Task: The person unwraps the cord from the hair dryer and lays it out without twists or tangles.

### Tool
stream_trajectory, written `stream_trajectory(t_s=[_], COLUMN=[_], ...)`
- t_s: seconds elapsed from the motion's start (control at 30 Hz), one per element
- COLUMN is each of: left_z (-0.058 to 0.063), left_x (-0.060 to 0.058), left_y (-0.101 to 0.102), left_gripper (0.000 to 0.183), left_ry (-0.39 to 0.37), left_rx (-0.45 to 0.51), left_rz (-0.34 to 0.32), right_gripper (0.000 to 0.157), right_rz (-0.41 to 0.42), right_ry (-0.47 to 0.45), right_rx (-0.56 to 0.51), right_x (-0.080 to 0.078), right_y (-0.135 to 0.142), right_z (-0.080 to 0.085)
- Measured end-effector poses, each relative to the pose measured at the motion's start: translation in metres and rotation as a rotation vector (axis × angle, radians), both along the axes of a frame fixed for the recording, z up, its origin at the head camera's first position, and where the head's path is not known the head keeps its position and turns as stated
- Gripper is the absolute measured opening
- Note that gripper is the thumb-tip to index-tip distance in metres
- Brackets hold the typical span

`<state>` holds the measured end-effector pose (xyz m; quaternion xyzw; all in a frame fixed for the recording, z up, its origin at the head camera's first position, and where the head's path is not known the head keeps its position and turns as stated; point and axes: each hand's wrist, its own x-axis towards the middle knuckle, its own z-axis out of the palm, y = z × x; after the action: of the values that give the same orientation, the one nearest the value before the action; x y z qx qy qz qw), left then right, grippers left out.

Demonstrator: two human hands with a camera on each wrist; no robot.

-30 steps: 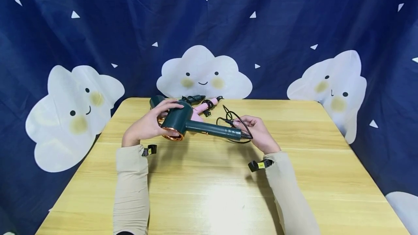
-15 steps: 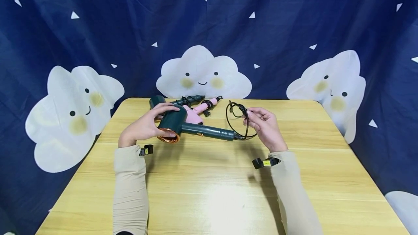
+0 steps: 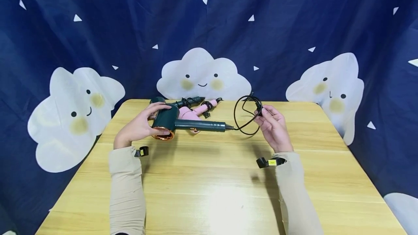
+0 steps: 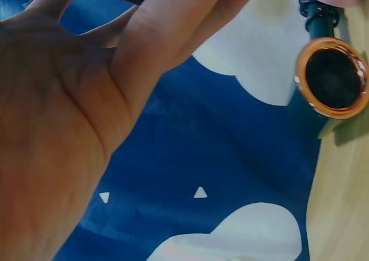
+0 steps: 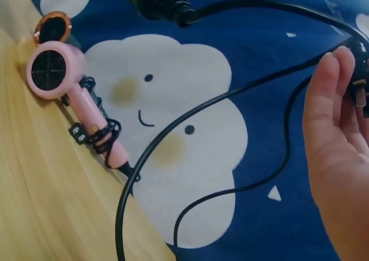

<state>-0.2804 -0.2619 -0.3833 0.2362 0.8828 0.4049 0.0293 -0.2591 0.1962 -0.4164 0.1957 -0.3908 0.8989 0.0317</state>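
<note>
Navy-blue curtain (image 3: 209, 21) rises behind and along both sides of the wooden table (image 3: 209, 169), whose far edge meets it and whose side edges slant outward toward you. Wood runs between your forearms down to the bottom of the head view, and more of it stretches from your right sleeve (image 3: 295, 188) out to the right edge; your left sleeve (image 3: 126, 188) lies much closer to the left edge. Printed on the cloth, a white cloud (image 3: 204, 57) stands just past the far edge.

You hold the green hair dryer (image 3: 183, 124) above the table, its copper rim toward you and its handle pointing right. Your left hand (image 3: 137, 128) grips the barrel, fingers over the top and thumb low by the rim. Your right hand (image 3: 274, 126), well apart from the handle's end, pinches the black plug (image 3: 259, 111) between thumb and fingers.

Behind the handle, close to the far edge, lie a second green dryer (image 3: 179, 103) and a pink dryer (image 3: 191, 114), the pink one nearer you. Thinnest of all, the cord (image 3: 240, 128) hangs in loops across the gap from handle to right hand.
</note>
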Motion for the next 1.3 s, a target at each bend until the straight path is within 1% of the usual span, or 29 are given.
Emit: stream_trajectory(t_s=[0.13, 0.27, 0.43, 0.5, 0.6, 0.67, 0.7, 0.77, 0.8, 0.87, 0.93, 0.97, 1.03, 1.1, 1.13, 1.17, 1.2, 1.27, 1.3], left_z=[-0.008, -0.012, -0.016, -0.018, -0.023, -0.026, -0.028, -0.032, -0.034, -0.040, -0.045, -0.047, -0.053, -0.056, -0.058, -0.060, -0.061, -0.065, -0.067], left_x=[0.001, 0.005, 0.013, 0.016, 0.021, 0.024, 0.025, 0.027, 0.028, 0.030, 0.033, 0.034, 0.033, 0.032, 0.031, 0.030, 0.029, 0.027, 0.027], left_y=[-0.004, -0.011, -0.025, -0.030, -0.038, -0.042, -0.044, -0.047, -0.048, -0.049, -0.050, -0.050, -0.048, -0.046, -0.045, -0.044, -0.044, -0.046, -0.048], left_gripper=[0.082, 0.081, 0.084, 0.084, 0.083, 0.082, 0.082, 0.082, 0.083, 0.083, 0.083, 0.083, 0.083, 0.082, 0.082, 0.082, 0.082, 0.082, 0.082], left_ry=[-0.002, 0.018, 0.042, 0.042, 0.039, 0.031, 0.029, 0.026, 0.024, 0.022, 0.016, 0.011, -0.003, -0.018, -0.025, -0.029, -0.034, -0.049, -0.055], left_rx=[0.060, 0.119, 0.100, 0.084, 0.057, 0.035, 0.024, 0.015, 0.010, 0.002, -0.002, -0.006, -0.018, -0.035, -0.046, -0.055, -0.064, -0.082, -0.092], left_rz=[0.018, 0.041, 0.071, 0.081, 0.090, 0.097, 0.099, 0.099, 0.094, 0.081, 0.064, 0.054, 0.038, 0.027, 0.022, 0.017, 0.012, 0.008, 0.009], right_gripper=[0.020, 0.021, 0.025, 0.027, 0.033, 0.034, 0.035, 0.036, 0.036, 0.036, 0.038, 0.039, 0.039, 0.034, 0.030, 0.028, 0.029, 0.036, 0.037], right_rz=[0.054, 0.086, 0.115, 0.116, 0.120, 0.088, 0.055, -0.041, -0.097, -0.226, -0.356, -0.419, -0.539, -0.606, -0.613, -0.589, -0.551, -0.432, -0.369], right_ry=[0.032, 0.048, 0.036, 0.013, -0.026, -0.055, -0.068, -0.092, -0.111, -0.157, -0.201, -0.226, -0.290, -0.325, -0.332, -0.330, -0.328, -0.319, -0.315], right_rx=[-0.050, -0.056, -0.041, -0.078, -0.169, -0.201, -0.189, -0.124, -0.076, 0.052, 0.213, 0.318, 0.621, 0.968, 1.140, 1.297, 1.441, 1.628, 1.702], right_x=[0.001, 0.005, 0.013, 0.018, 0.027, 0.034, 0.038, 0.045, 0.049, 0.059, 0.069, 0.074, 0.089, 0.104, 0.109, 0.115, 0.119, 0.124, 0.124], right_y=[0.013, 0.032, 0.069, 0.087, 0.117, 0.135, 0.143, 0.159, 0.166, 0.179, 0.192, 0.198, 0.211, 0.222, 0.226, 0.230, 0.233, 0.235, 0.235], right_z=[-0.004, -0.008, -0.012, -0.013, -0.012, -0.011, -0.011, -0.010, -0.009, -0.009, -0.010, -0.010, -0.010, -0.010, -0.010, -0.009, -0.010, -0.010, -0.010])
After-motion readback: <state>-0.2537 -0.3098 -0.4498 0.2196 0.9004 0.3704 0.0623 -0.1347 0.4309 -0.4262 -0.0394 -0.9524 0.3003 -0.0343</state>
